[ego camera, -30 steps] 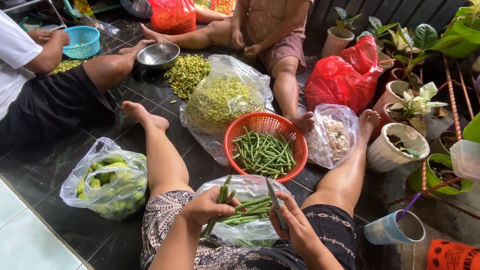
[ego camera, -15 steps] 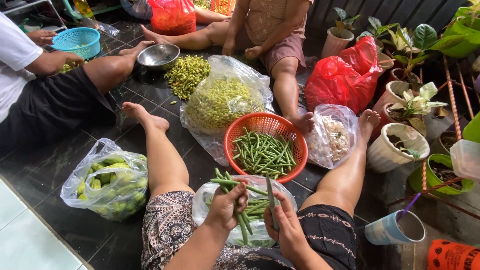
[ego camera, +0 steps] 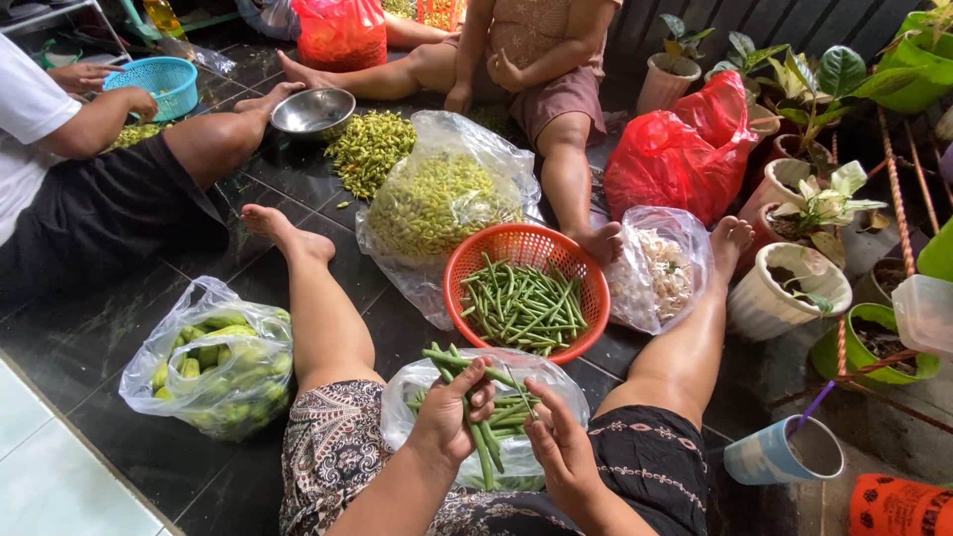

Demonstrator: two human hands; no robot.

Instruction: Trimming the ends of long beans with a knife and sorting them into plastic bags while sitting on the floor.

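Note:
My left hand [ego camera: 452, 415] grips a bunch of long green beans [ego camera: 475, 407], lifted above a clear plastic bag of beans [ego camera: 417, 417] that lies between my thighs. My right hand [ego camera: 561, 447] is beside it, holding a small knife [ego camera: 520, 389] whose blade points up toward the bunch. Just beyond the bag stands an orange basket [ego camera: 467, 266] holding cut green beans [ego camera: 521, 306], between my outstretched legs.
A bag of green vegetables [ego camera: 213, 362] lies at my left. Ahead are a bag of yellow-green chillies [ego camera: 437, 203], a loose chilli pile [ego camera: 367, 147], a steel bowl [ego camera: 312, 110], a bag of pale pieces [ego camera: 660, 273], red bags [ego camera: 675, 149], plant pots [ego camera: 784, 288]. Two people sit opposite.
My left hand has lifted the bunch of beans up out of the bag and closed around it. My right hand stays close with the knife. The person at left moved the blue basket.

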